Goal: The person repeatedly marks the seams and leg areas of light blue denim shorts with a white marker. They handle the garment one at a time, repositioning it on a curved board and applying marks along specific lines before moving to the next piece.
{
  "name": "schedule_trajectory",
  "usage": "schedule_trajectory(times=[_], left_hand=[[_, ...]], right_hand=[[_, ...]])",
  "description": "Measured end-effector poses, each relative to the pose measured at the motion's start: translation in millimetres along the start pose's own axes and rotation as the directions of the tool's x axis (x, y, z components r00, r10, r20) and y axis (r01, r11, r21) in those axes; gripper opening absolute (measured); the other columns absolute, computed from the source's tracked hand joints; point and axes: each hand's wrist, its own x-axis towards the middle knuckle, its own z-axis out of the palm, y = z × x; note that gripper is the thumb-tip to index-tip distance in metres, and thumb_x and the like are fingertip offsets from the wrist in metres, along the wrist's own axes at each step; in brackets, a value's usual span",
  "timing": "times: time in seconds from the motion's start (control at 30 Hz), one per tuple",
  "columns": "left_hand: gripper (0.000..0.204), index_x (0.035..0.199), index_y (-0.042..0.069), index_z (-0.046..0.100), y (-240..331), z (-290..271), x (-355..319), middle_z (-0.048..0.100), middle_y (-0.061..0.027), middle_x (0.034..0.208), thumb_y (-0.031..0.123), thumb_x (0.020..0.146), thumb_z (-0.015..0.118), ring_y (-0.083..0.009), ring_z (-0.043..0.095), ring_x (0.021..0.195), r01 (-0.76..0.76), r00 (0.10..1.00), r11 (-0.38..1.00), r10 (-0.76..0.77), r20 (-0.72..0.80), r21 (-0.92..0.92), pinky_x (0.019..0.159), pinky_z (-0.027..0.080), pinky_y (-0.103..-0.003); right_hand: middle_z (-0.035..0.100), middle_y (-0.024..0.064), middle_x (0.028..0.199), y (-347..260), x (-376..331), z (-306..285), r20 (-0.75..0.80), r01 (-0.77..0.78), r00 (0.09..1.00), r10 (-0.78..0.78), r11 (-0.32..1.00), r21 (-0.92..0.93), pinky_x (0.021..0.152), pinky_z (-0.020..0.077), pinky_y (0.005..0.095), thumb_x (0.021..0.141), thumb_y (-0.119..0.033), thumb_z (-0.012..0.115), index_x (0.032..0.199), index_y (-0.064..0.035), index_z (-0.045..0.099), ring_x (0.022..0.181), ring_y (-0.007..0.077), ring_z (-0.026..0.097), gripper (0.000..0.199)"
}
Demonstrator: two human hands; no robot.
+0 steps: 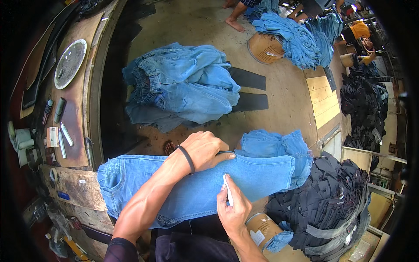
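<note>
A pair of light blue jeans with an elastic waistband lies folded lengthwise across my lap, its waist over the table edge at the left. My left hand is closed at the upper edge of the jeans, its thumb pressing on the denim. Just below and to the right, my right hand pinches a slim white pen-like tool. The tool's upper end meets the denim near the middle of the leg; its exact tip is too small to make out.
Left, a wooden workbench carries an oval dish, slim white sticks and small tools. A pile of jeans lies ahead. Drums bear more denim; dark cloth pieces are stacked at right. Other people work at the far right.
</note>
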Motion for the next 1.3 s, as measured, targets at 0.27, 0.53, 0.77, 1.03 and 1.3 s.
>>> schedule_trajectory(times=[0.27,0.53,0.77,1.03,1.3], left_hand=[[0.040,0.084,0.001,0.079,-6.1,0.1,6.2,0.072,-0.0224,0.076,0.038,0.098,0.074,-0.0420,0.070,0.072,-0.011,1.000,1.000,0.011,-0.002,0.011,0.064,0.054,-0.049],[0.039,0.086,0.000,0.080,-9.4,0.7,7.5,0.072,-0.0234,0.077,0.037,0.098,0.074,-0.0426,0.070,0.074,-0.008,1.000,1.000,0.008,0.006,-0.013,0.065,0.054,-0.050],[0.041,0.090,0.000,0.081,-3.9,-1.7,5.0,0.072,-0.0257,0.078,0.039,0.099,0.073,-0.0433,0.071,0.074,-0.005,0.999,1.000,0.006,0.035,-0.026,0.067,0.055,-0.050],[0.041,0.091,0.001,0.081,-5.1,1.3,3.3,0.072,-0.0252,0.079,0.040,0.099,0.072,-0.0442,0.070,0.076,0.025,0.998,0.998,-0.022,0.061,-0.057,0.068,0.055,-0.051],[0.041,0.090,0.001,0.081,-16.7,10.3,-1.5,0.072,-0.0248,0.079,0.040,0.099,0.072,-0.0446,0.070,0.077,0.026,0.997,0.998,-0.021,0.070,-0.059,0.068,0.055,-0.052]], right_hand=[[0.075,0.0177,0.081,-12.7,-27.5,-17.0,0.092,-0.094,0.991,0.093,0.996,0.003,0.061,0.0581,0.0372,0.088,0.009,0.072,0.127,0.0079,0.072,0.063,0.0282,0.072,0.039],[0.072,0.0160,0.078,-1.0,-14.1,-2.7,0.070,-0.077,0.995,0.077,0.997,0.002,0.062,0.0579,0.0348,0.087,0.009,0.072,0.127,0.0069,0.072,0.065,0.0261,0.071,0.040],[0.075,0.0181,0.082,-8.8,-18.7,-8.2,-0.003,-0.073,0.997,0.073,0.995,0.061,0.063,0.0584,0.0361,0.086,0.010,0.073,0.127,0.0077,0.072,0.067,0.0267,0.073,0.040],[0.074,0.0163,0.081,-14.6,-22.9,-13.0,0.072,-0.064,0.995,0.062,0.998,0.030,0.062,0.0580,0.0357,0.087,0.010,0.072,0.129,0.0072,0.071,0.064,0.0263,0.071,0.042],[0.077,0.0185,0.089,-13.0,-21.8,-11.3,0.081,-0.083,0.994,0.078,0.995,0.052,0.065,0.0595,0.0367,0.089,0.006,0.073,0.128,0.0061,0.072,0.069,0.0272,0.075,0.039]])
